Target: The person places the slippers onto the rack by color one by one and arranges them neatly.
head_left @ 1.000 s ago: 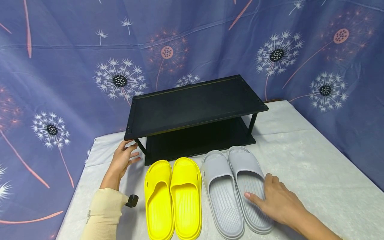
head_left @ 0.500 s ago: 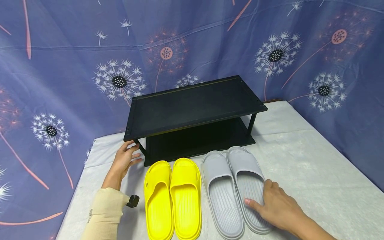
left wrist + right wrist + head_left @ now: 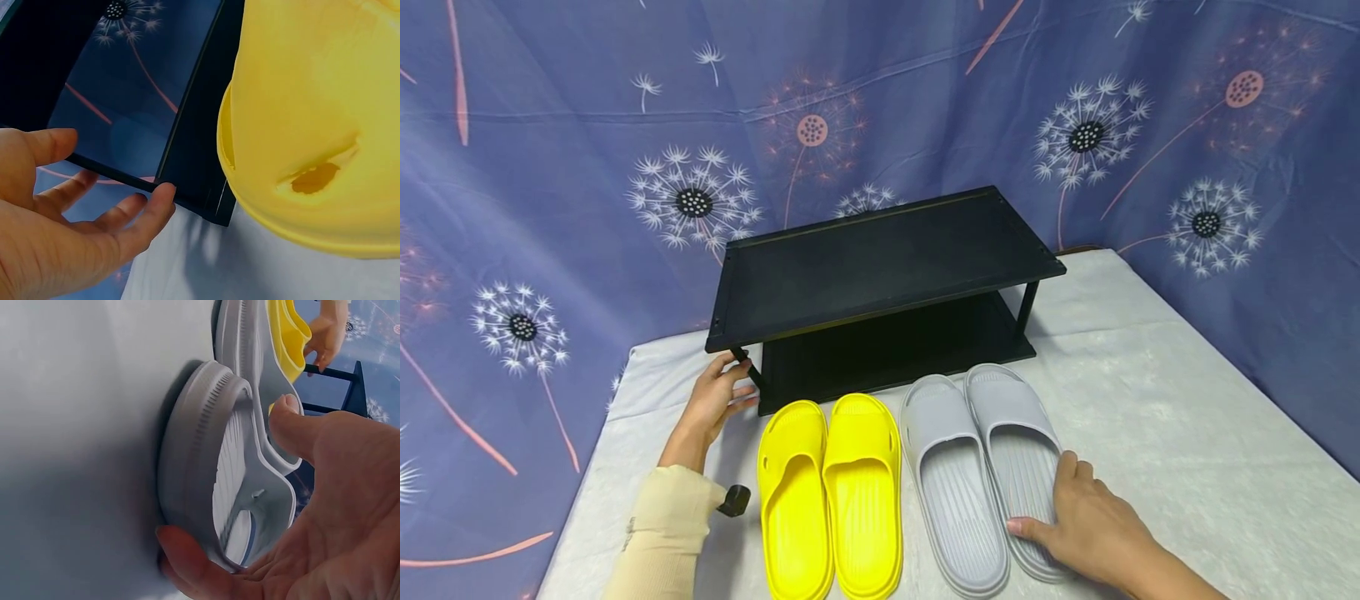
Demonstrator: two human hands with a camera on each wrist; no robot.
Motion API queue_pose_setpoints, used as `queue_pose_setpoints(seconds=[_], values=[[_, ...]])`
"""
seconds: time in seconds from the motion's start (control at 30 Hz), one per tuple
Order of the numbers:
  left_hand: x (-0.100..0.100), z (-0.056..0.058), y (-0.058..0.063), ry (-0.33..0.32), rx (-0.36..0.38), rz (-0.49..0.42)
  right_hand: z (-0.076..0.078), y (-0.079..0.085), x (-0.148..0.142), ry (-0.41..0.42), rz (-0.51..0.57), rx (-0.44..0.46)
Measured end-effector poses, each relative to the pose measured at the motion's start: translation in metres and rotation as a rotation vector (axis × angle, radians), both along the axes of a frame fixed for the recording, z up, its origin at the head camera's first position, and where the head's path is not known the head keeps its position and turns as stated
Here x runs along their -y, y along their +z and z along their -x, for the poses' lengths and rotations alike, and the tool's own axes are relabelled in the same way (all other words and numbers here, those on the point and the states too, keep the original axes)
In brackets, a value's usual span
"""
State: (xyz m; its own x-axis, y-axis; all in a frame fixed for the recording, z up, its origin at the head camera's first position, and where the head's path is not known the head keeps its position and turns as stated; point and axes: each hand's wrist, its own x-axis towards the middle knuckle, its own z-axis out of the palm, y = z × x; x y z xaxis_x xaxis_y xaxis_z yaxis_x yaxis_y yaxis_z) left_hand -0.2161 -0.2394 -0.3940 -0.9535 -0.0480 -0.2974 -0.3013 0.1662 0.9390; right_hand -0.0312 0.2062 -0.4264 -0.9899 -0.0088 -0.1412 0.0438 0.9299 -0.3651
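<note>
My left hand [image 3: 715, 400] is at the left front post of a black two-tier rack [image 3: 880, 267]. In the left wrist view its fingers [image 3: 150, 219] are spread and relaxed at the post, with the thumb on the other side. My right hand [image 3: 1093, 517] spans the right-hand grey slipper [image 3: 1022, 475]: the fingers curl at its outer edge and the thumb lies over the inner side. Beside it lies the other grey slipper [image 3: 955, 500]. A pair of yellow slippers [image 3: 863, 517] lies to the left, toes toward the rack. All the slippers rest on the cloth.
A pale cloth [image 3: 1157, 400] covers the table. Behind it hangs a blue dandelion-print curtain [image 3: 887, 92]. The toes of the slippers lie close to the front edge of the rack's lower board [image 3: 887, 350]. A black piece [image 3: 733, 501] sticks out at the left cuff.
My right hand has slid slightly down and left over the grey slipper. The left hand has edged a little toward the post. Slippers and rack keep their places, apart from a slight view shift.
</note>
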Motion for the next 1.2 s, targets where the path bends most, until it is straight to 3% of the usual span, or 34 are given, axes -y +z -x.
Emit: queue_pose_setpoints(seconds=[1.2], values=[[0.002,0.003,0.001,-0.009,0.048,-0.007,-0.003,-0.016,0.008,-0.007,-0.043,-0.146]])
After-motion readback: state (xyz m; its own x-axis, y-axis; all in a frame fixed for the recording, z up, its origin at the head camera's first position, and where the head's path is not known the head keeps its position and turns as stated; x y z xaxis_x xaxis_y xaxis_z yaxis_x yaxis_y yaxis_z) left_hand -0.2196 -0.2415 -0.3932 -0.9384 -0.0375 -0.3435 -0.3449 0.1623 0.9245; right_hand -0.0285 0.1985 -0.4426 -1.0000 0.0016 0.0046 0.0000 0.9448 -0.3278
